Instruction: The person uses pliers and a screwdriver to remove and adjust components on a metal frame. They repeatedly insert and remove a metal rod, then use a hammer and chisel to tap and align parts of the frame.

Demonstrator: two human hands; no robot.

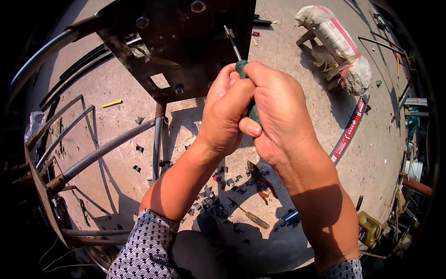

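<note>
While both hands meet at centre frame, the left hand [225, 116] and right hand [278, 111] are clenched together around a green-handled screwdriver [241, 69], its shaft pointing far toward the dark metal plate [186, 42]; the tip apparently touches it. Pliers [260, 179] lie on the near concrete floor [297, 60].

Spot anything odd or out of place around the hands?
Yes. Small dark clips lie strewn over the concrete floor below both hands, with pliers and a second screwdriver loose among them. The left hand and right hand grip a green-handled screwdriver.
</note>
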